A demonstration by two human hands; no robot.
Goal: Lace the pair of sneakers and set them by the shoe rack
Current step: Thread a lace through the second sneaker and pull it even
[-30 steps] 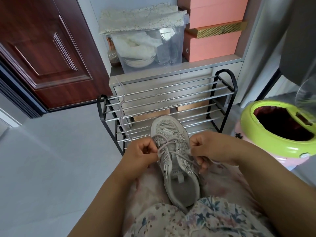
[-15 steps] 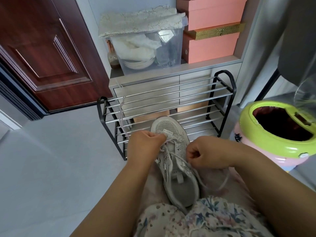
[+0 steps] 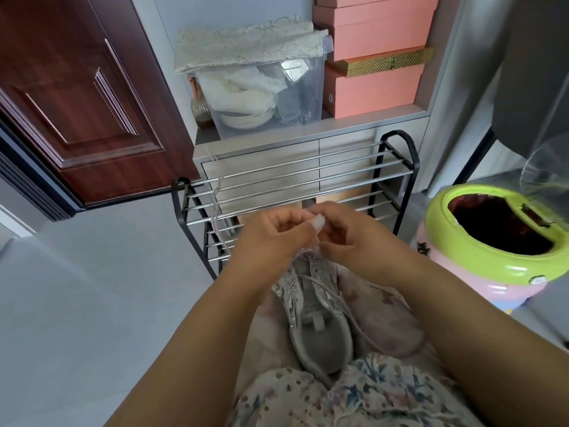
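A grey sneaker (image 3: 314,306) with sparkly studded trim rests on the person's lap, heel toward them and toe pointing to twelve o'clock at the shoe rack (image 3: 295,192). Its pale lace (image 3: 374,334) is partly threaded, one end looping loosely out toward four o'clock. Another loose lace (image 3: 217,195) hangs over the chrome-barred, black-framed rack at ten o'clock.

Left hand (image 3: 271,241) and right hand (image 3: 348,238) meet, fingers (image 3: 295,221) curled.
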